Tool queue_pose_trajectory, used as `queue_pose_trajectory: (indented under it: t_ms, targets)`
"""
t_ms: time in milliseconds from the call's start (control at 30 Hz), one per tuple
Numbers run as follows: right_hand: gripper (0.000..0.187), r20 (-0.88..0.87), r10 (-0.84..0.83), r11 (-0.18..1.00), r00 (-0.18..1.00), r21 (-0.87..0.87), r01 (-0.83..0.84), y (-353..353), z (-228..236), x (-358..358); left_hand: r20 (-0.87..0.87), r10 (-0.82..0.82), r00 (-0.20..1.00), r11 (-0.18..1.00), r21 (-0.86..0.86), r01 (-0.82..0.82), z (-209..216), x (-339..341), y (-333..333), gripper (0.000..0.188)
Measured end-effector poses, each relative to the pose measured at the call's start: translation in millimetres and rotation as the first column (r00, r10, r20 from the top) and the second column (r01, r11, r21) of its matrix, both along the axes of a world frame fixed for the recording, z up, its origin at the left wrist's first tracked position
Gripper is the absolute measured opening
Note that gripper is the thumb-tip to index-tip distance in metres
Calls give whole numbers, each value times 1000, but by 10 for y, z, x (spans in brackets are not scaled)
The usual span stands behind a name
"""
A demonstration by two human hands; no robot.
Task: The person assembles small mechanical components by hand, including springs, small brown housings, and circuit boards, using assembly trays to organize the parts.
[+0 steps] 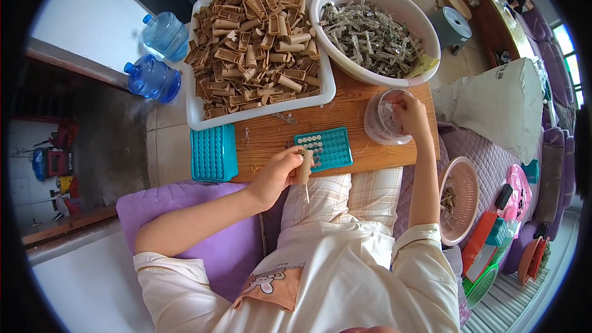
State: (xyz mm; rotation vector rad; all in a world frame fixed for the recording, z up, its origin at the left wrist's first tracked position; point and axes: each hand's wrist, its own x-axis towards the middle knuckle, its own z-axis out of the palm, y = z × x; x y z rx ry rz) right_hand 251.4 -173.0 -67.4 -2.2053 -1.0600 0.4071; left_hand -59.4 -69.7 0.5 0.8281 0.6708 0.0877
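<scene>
My left hand (279,174) is closed around a brown half-open plastic tube (305,169), held upright above my lap, with a thin pale strip hanging from its lower end. My right hand (412,115) reaches over the rim of a clear round tub (374,124). Its fingers are bent together near some whitish bits inside; what they pinch, if anything, is too small to make out. Between the hands lies a teal tray (336,148) with rows of round pockets. Pale discs (310,139) fill several of the pockets on its left side.
A white bin (328,95) heaped with brown plastic casings (253,43) stands at the back left. Beside it is a round basin (425,15) of small clear-wired parts (373,40). Stacked teal trays (213,153) sit at the left table edge; a pink basket (461,200) is at right.
</scene>
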Motion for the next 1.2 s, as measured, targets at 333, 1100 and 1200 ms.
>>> queue_pose_trajectory:
  t_ms: [333, 1100, 1200]
  targets:
    - [12, -162, -28, 1000, 986, -1, 28, -150, 227, -69, 2, -35, 999, 999, 6, 35, -51, -11, 1, 20]
    - [17, 15, 401, 820, 916, 440, -366, 39, 505, -1331, 29, -27, 999, 996, -86, 30, -163, -60, 15, 26]
    - [20, 67, 408, 747, 911, 549, -375, 70, 616, -1652, -49, 47, 998, 981, -185, -55, -47, -34, 5, 27]
